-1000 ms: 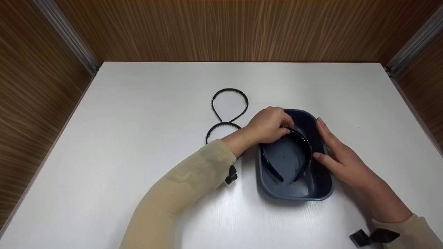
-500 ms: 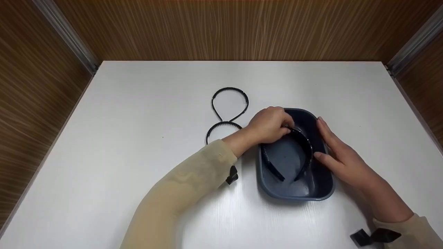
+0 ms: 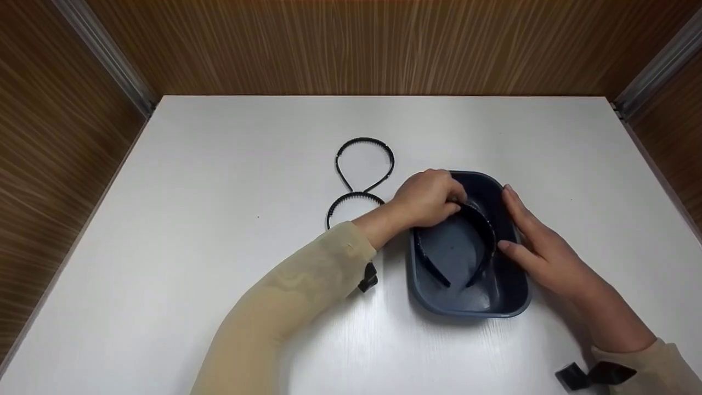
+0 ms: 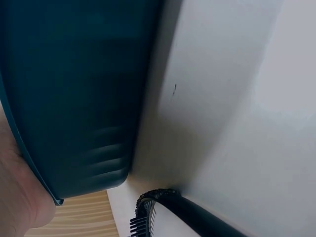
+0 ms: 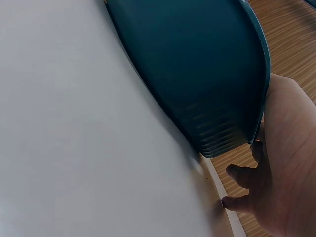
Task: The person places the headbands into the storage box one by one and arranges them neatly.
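Note:
A dark blue plastic tub (image 3: pixel 510 299) stands on the white table (image 3: pixel 219 219). My left hand (image 3: pixel 430 197) reaches over its left rim and grips the top of a black headband (image 3: pixel 482 230) that lies inside the tub. My right hand (image 3: pixel 529 241) rests with straight fingers against the tub's right rim, thumb over the edge. The left wrist view shows the tub's outer wall (image 4: pixel 74 94) and a toothed headband (image 4: pixel 153 207) on the table. In the right wrist view, the tub's wall (image 5: pixel 197 64) fills the top, with my right hand (image 5: pixel 276 173) beside it.
Two thin black toothed headbands lie left of the tub, one (image 3: pixel 364 162) farther back and one (image 3: pixel 351 203) partly under my left forearm. Wooden walls enclose the table on three sides. Small black straps (image 3: pixel 589 376) show at my wrists.

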